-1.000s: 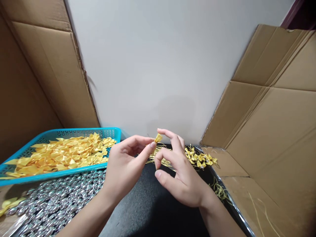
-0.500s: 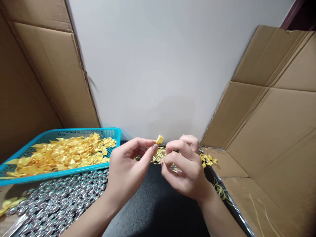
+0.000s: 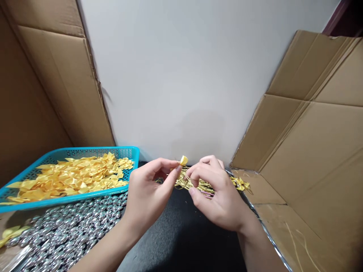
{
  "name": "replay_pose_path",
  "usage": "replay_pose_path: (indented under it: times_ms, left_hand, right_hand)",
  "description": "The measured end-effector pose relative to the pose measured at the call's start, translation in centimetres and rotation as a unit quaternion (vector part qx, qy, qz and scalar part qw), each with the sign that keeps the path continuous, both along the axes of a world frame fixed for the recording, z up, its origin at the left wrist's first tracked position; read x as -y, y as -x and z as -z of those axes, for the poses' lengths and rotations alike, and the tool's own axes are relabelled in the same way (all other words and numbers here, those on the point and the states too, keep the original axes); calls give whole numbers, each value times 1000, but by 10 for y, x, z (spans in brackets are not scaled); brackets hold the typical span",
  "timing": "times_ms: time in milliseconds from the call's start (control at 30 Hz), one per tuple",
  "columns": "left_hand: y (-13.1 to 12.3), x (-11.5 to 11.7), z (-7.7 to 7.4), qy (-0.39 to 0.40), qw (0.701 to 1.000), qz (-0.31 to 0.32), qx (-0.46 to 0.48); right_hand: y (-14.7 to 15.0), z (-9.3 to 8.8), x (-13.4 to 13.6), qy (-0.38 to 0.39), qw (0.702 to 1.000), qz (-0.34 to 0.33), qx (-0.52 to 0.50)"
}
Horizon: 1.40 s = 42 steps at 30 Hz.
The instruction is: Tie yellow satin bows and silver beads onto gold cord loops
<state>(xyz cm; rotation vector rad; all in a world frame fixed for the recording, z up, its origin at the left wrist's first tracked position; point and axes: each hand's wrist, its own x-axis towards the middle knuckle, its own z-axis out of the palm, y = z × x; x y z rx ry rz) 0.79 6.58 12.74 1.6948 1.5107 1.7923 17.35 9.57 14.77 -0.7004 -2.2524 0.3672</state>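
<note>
My left hand (image 3: 151, 189) pinches a small folded piece of yellow ribbon (image 3: 184, 160) between thumb and fingertip. Its satiny end sticks up above the grip, and a thin thread shows beside it. To the right, my right hand (image 3: 214, 192) has thumb and index finger apart, with the other fingers bent. It hovers at a bundle of shiny gold cord (image 3: 184, 183) lying behind it on the black surface. Part of that bundle is hidden by the fingers. I cannot make out whether a strand touches the index fingertip.
A blue basket (image 3: 134, 151) of yellow ribbon pieces (image 3: 82, 175) stands at the left. Many silver beads (image 3: 76, 226) lie before it on the black surface (image 3: 170, 241). More yellow bows (image 3: 241, 184) sit at the right edge. Cardboard panels (image 3: 312, 151) flank the pale wall (image 3: 181, 75).
My right thumb and index finger have parted from a pinch, and that hand has turned slightly. More gold cord shows between the hands. My left hand keeps its pinch on the yellow ribbon.
</note>
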Motion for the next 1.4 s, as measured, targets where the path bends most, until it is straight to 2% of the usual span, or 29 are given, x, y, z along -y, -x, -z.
replay_pose_path:
  times_ms: [133, 233, 400, 500, 733, 933, 1033, 1133, 1267, 1333, 1400]
  left_hand:
    - [1, 0, 0, -8, 999, -20, -27]
    - [1, 0, 0, -14, 999, -24, -27]
    - [0, 0, 0, -23, 999, -27, -25]
    - [1, 0, 1, -25, 999, -26, -25]
    - [2, 0, 2, -24, 999, -27, -28]
    - [1, 0, -1, -18, 999, -18, -20]
    - [1, 1, -2, -16, 1000, -14, -14]
    - [1, 1, -2, -18, 1000, -12, -13]
    - [1, 0, 0, -16, 1000, -10, -12]
    - [1, -1, 1, -13, 1000, -6, -13]
    - [1, -1, 1, -8, 1000, 2, -17]
  right_hand:
    - [2, 2, -2, 47, 999, 8, -21]
    - [8, 7, -4, 102, 992, 1, -78]
    - [19, 18, -8, 192, 958, 16, -212]
    - [23, 21, -9, 222, 943, 3, -249]
    - [24, 23, -9, 192, 946, 5, -263]
    - [24, 24, -5, 69, 956, 68, -278]
    - [24, 23, -4, 88, 943, 80, -311]
    - [22, 21, -7, 179, 917, 45, -353]
    - [17, 18, -11, 311, 870, -58, -377]
    - [15, 17, -11, 339, 860, -93, -370]
    - [13, 16, -9, 321, 873, -100, -354]
